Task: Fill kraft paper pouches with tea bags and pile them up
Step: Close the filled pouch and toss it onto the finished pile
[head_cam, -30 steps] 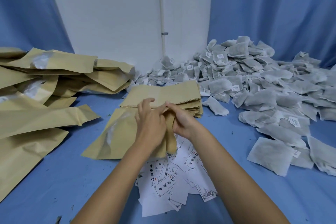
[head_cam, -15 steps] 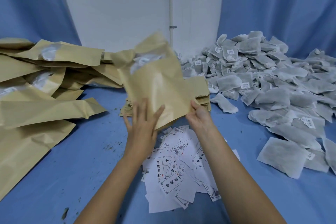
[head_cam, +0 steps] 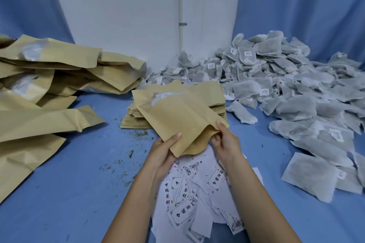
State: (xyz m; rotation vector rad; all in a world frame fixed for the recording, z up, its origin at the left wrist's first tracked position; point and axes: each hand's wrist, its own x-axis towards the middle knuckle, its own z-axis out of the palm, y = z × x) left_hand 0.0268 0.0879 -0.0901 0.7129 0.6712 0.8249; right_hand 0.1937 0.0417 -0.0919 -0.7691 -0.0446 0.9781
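- Presently, both forearms reach forward from the bottom edge, wrists close together, over the blue cloth-covered table (head_cam: 69,193).
- Left hand (head_cam: 164,156): palm turned inward, thumb laid on top of the near left corner of a flat tan kraft paper pouch with a clear window (head_cam: 177,116), fingers hidden under it; a firm pinch on the pouch.
- Right hand (head_cam: 225,144): thumb on the upper sheet at the near right corner, fingers curled by the lower lip, so it pinches the same pouch.
- Pouch is held off the table, its near edge wavy and slightly parted between the hands; its far end lies over the stack of flat empty kraft pouches (head_cam: 134,119) just behind.
- Heap of grey-white mesh tea bags with small tags (head_cam: 286,89) fills the right side and far corner — apart from both hands.
- Pile of bulging filled kraft pouches (head_cam: 49,69) lies at left.
- Scattered white printed paper cards (head_cam: 189,199) lie under the wrists.
- Loose green-brown tea crumbs (head_cam: 120,163) dot the cloth left of the left arm.
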